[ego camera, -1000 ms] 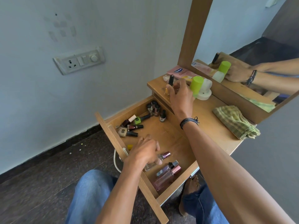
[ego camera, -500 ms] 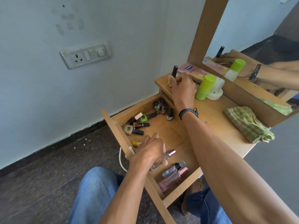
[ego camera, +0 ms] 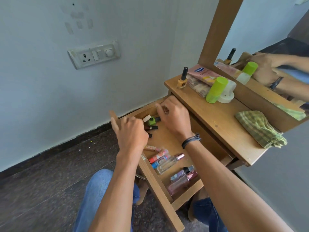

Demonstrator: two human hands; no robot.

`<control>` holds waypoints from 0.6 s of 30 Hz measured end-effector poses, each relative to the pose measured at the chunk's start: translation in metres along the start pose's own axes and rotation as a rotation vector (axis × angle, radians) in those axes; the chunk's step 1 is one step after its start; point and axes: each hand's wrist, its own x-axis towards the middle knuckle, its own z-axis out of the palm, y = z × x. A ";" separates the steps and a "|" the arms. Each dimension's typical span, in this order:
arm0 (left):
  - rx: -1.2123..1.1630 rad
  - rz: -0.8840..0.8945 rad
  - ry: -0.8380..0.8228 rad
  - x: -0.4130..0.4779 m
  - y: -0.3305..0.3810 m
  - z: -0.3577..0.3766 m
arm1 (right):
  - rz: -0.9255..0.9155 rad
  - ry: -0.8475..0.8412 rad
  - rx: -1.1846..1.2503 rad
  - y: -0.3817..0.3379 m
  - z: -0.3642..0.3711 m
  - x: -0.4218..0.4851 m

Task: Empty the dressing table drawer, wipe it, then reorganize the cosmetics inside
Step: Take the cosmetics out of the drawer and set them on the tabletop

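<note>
Reaching into the open drawer (ego camera: 151,178), both hands work at its far end among the nail polish bottles. L hand (ego camera: 131,134) is curled over the bottles nr the front-left wall; fingers bent, but can't tell if it grips anything. R hand (ego camera: 173,118) is curled at the back corner, fingers pinched down on something small, item hidden. Betw the hands lies a green polish (ego camera: 151,121) w/ a white cap (ego camera: 146,118) beside it, and a dark polish (ego camera: 151,128) just below. Nearer end of drawer: lip balms (ego camera: 158,156), a clear perfume (ego camera: 168,164), and two pinkish perfumes (ego camera: 183,180), all lying flat. On the tabletop (ego camera: 217,121): a yellow polish (ego camera: 182,80) upright at the far edge, a pink tube (ego camera: 203,73), a green-capped bottle (ego camera: 215,90), a white jar (ego camera: 228,94), and a checked cloth (ego camera: 259,129) by the mirror (ego camera: 275,30).
</note>
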 end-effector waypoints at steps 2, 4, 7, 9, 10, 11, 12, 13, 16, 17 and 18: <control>0.007 -0.053 0.027 0.001 -0.006 -0.002 | 0.032 -0.194 -0.004 -0.001 0.013 -0.009; -0.006 -0.069 0.023 0.003 -0.013 -0.001 | 0.085 -0.372 -0.035 0.000 0.022 -0.016; -0.015 -0.053 0.001 0.005 -0.018 0.001 | 0.164 -0.547 -0.061 0.001 0.028 -0.023; -0.007 -0.049 -0.020 0.004 -0.016 0.000 | 0.183 -0.572 -0.067 0.001 0.030 -0.027; 0.003 -0.054 -0.033 0.003 -0.014 0.000 | 0.185 -0.565 -0.069 0.001 0.030 -0.029; 0.018 -0.062 -0.053 0.002 -0.012 -0.001 | 0.188 -0.554 -0.070 0.001 0.030 -0.029; 0.036 -0.069 -0.076 0.001 -0.010 -0.001 | 0.190 -0.543 -0.070 0.002 0.029 -0.029; 0.054 -0.074 -0.099 0.000 -0.009 0.000 | 0.191 -0.537 -0.071 0.002 0.029 -0.029; 0.102 -0.076 -0.139 -0.003 -0.004 0.004 | 0.195 -0.563 -0.077 0.005 0.027 -0.029; 0.117 -0.070 -0.148 -0.005 -0.001 0.005 | 0.199 -0.577 -0.078 0.006 0.026 -0.030; 0.131 -0.059 -0.157 -0.006 0.001 0.006 | 0.206 -0.585 -0.077 0.006 0.026 -0.031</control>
